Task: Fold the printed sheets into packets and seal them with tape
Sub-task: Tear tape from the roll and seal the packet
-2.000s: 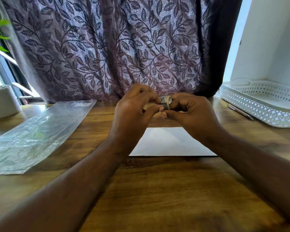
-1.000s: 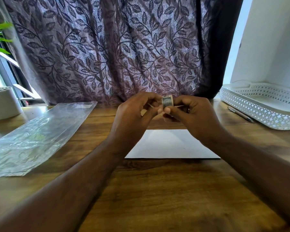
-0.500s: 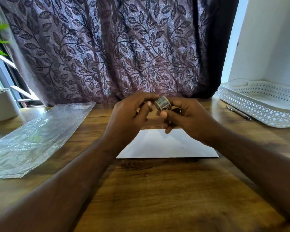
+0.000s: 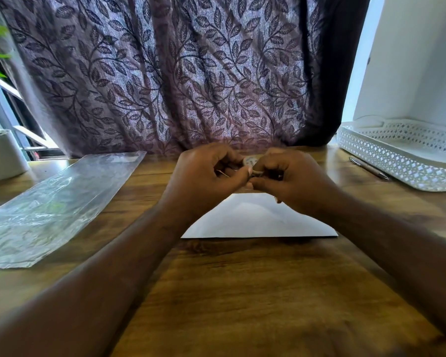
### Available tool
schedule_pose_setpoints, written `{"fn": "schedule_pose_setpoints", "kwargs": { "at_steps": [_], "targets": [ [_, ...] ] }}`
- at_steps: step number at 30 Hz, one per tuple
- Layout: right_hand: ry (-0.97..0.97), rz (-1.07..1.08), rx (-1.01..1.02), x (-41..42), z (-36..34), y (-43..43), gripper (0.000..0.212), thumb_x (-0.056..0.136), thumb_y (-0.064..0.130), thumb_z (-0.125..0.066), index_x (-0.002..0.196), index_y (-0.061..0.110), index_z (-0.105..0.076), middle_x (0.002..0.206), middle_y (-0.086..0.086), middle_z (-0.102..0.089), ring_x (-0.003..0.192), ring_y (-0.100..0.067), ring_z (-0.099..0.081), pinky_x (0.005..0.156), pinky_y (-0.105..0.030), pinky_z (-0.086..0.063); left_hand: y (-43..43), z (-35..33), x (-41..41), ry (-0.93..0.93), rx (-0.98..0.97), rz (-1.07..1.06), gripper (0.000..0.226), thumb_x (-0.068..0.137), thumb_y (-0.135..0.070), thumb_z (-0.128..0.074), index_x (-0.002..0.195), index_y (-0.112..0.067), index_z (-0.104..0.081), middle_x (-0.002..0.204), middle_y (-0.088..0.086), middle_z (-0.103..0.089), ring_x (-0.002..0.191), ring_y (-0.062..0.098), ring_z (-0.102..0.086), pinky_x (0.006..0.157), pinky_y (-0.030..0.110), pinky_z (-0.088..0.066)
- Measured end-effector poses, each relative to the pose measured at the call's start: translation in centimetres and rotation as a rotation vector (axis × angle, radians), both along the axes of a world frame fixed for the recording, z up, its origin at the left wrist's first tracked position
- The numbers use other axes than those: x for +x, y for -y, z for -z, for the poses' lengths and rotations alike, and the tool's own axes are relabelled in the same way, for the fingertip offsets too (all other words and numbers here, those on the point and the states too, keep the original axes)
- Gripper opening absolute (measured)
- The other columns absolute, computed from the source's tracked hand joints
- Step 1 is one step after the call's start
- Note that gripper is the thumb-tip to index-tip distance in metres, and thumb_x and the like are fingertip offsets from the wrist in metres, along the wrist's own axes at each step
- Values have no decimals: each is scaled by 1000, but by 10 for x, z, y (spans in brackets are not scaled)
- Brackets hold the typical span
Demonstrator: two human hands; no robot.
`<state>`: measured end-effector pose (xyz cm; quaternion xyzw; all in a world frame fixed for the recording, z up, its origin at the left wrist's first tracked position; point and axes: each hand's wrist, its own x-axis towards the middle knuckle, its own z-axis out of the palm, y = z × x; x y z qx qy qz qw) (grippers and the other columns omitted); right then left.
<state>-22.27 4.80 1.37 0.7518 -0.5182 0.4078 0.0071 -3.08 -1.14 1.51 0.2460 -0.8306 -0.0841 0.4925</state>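
Note:
A small roll of tape (image 4: 249,161) is held between both hands above the far middle of the wooden table. My right hand (image 4: 289,181) grips the roll, and most of the roll is hidden by its fingers. My left hand (image 4: 204,176) pinches at the roll's edge with thumb and forefinger. Whether a loose tape end is between those fingers I cannot tell. A folded white sheet (image 4: 258,217) lies flat on the table just below the hands, its far edge covered by them.
A clear plastic bag (image 4: 54,207) lies flat at the left. A white pot (image 4: 3,155) stands at the far left edge. A white perforated tray (image 4: 407,161) sits at the right with a pen (image 4: 368,168) beside it. A leaf-patterned curtain (image 4: 178,73) hangs behind.
The hands stay together over the sheet, and the roll has turned in the right hand's fingers. The left thumb and forefinger keep working at its edge. The sheet has not moved.

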Motion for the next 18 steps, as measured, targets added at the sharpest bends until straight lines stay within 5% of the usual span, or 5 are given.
{"fn": "schedule_pose_setpoints", "kwargs": {
  "at_steps": [11,18],
  "targets": [
    [-46,1,39,0,1,-3,9,84,22,-79,78,18,-75,64,5,-62,51,-8,-59,45,-20,-48,6,2,1,58,11,0,3,80,-17,-78,82,-16,-76,75,-14,-69,68,-16,-60,60,0,-39],
    [-23,-19,113,-1,4,-3,11,82,26,-81,78,16,-77,61,3,-64,46,-6,-58,45,-15,-45,10,4,2,132,-8,4,10,85,-16,-71,79,-19,-78,66,-15,-67,61,2,-60,52,7,-37]
  ]
}}
